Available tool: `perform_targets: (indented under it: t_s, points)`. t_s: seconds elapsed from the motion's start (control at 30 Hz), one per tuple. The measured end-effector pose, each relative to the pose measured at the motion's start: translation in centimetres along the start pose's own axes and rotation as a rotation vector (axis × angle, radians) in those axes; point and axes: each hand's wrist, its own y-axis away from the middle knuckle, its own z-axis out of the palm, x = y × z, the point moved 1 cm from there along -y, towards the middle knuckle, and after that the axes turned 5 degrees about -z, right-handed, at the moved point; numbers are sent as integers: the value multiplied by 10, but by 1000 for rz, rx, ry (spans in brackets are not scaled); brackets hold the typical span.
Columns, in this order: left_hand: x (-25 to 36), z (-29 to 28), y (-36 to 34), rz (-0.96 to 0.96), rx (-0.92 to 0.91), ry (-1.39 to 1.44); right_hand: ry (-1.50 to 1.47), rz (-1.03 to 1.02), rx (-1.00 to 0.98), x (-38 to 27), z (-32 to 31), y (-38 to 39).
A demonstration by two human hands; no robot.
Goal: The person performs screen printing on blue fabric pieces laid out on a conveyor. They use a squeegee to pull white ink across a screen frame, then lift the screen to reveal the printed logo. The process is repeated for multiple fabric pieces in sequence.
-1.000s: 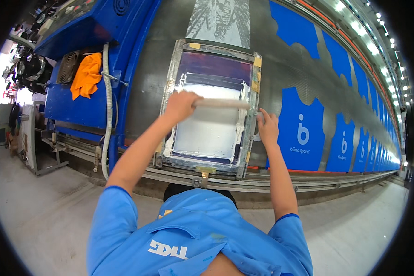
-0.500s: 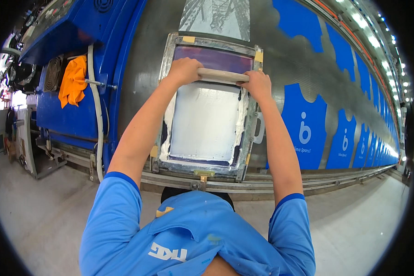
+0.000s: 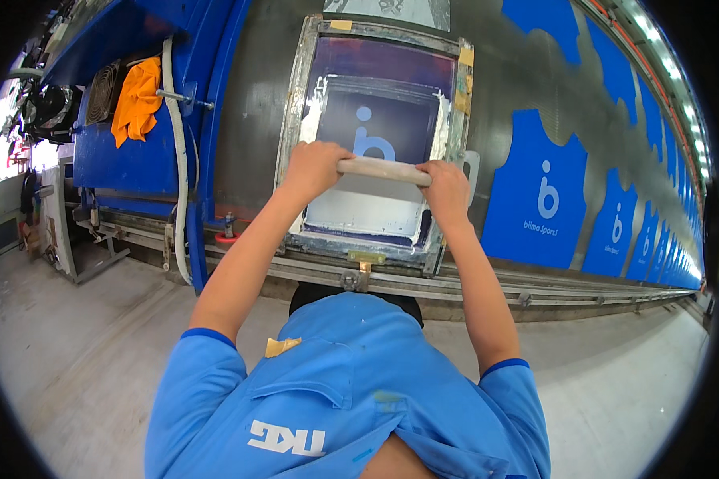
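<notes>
Head view: squeegee is inside the framed screen, running crosswise over the mesh, nearer the person's end than the far end. Left hand closed around its left end, right hand closed around its right end. Fingers of both curl over the top of the bar; grip underneath is hidden, can't tell thumb placement. Bare middle of the bar shows between the two sets of fingers. White ink sits on the person's side of the bar; beyond it, dark mesh with a pale-blue emblem partly covered by the bar. Right of the frame: blue fabric piece flat on the table, well apart from the right hand.
</notes>
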Motion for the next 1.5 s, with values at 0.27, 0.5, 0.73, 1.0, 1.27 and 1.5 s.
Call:
perform_targets:
  t_s: [0.27,0.5,0.73,1.0,1.27,1.5]
  points:
    - [9,23,106,56,111,-21,-37,-61,-2,-38,2,95]
    - [7,8,114,138,-53,-60,-88,-114,-113,-40,-3,96]
    - [24,15,60,29,-24,-89,-214,35,-400,-12,-12,45]
    - [-12,24,-4,27,-426,204,-321,149,-859,14,-19,-17]
    - [14,-66,-138,1,-5,-80,-336,460,422,132,-1,3]
    - [-7,-49,-182,98,-226,-49,-442,673,237,102,34,14]
